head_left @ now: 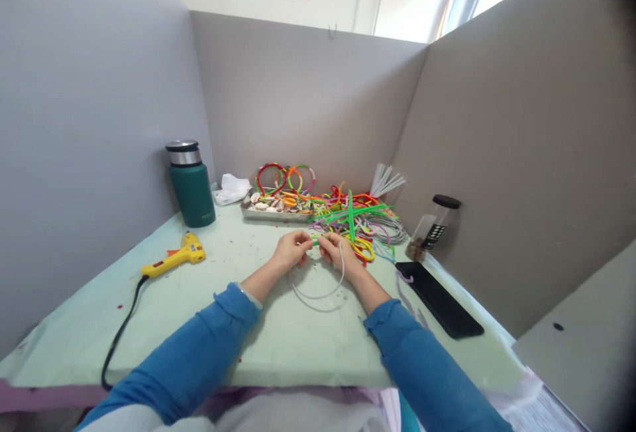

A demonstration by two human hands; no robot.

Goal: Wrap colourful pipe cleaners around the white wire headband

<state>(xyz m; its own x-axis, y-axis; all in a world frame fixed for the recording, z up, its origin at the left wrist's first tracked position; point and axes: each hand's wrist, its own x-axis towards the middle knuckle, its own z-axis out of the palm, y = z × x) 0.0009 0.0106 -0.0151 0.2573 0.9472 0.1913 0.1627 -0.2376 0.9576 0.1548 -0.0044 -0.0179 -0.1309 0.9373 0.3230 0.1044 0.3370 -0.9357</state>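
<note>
Above the pale green covered surface (308, 349), my left hand (291, 251) and right hand (341, 254) pinch a small bright-green piece (315, 242) between them; a thin, curved white band (318, 297) loops below, toward my body.

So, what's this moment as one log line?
left hand: pinching short green piece | right hand: pinching same piece | near hands: thin pale-grey curved cord | left: yellow corded glue gun
</note>
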